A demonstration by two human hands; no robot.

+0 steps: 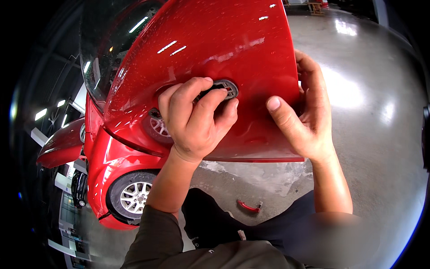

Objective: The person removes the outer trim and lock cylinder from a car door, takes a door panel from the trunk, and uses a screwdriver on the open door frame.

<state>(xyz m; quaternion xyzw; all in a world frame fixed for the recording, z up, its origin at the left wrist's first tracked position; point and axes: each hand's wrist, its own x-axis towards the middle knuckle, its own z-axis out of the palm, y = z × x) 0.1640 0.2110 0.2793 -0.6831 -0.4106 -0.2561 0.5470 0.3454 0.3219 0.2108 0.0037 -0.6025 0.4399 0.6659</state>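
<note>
Dark oval fitting (231, 88), right at your left hand's (192, 116) bunched fingertips, against the red door (251, 58)! Whether they clamped it, you couldn't tell. And your right hand (310, 119) straddled the door's edge, thumb and fingers apart, probably for steadying. Farther out, a curved red piece (247, 207) lay on the floor (363, 152).

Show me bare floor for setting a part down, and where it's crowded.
The widest patch is grey floor right of the right hand. A smaller one lies between the red door and the legs, around a red curved piece. Crowded: the dark oval piece, with the left hand on it.
</note>
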